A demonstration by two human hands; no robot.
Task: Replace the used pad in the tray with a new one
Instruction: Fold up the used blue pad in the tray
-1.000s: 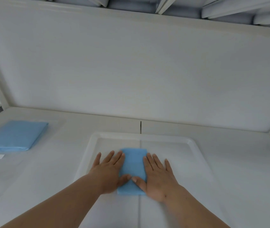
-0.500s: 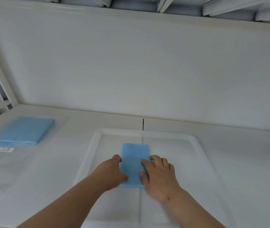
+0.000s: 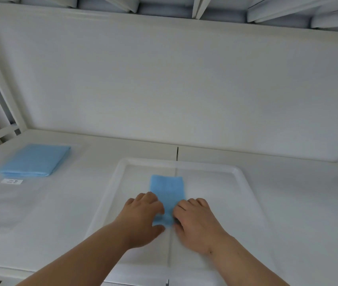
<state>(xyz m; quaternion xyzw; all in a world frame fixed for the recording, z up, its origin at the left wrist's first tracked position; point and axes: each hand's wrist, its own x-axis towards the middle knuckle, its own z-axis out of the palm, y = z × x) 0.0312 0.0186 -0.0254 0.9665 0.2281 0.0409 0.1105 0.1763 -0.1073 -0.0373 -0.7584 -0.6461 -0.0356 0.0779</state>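
gripping pad (image 3: 167, 188), both hands, prob.

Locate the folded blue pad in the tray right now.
Head view: the pad lies mid-tray, slightly left of centre, its near end held between the left hand and right hand.

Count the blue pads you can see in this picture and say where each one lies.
2. One folded blue pad lies in the tray, gripped by both hands; the other blue pad lies on the table, far left.
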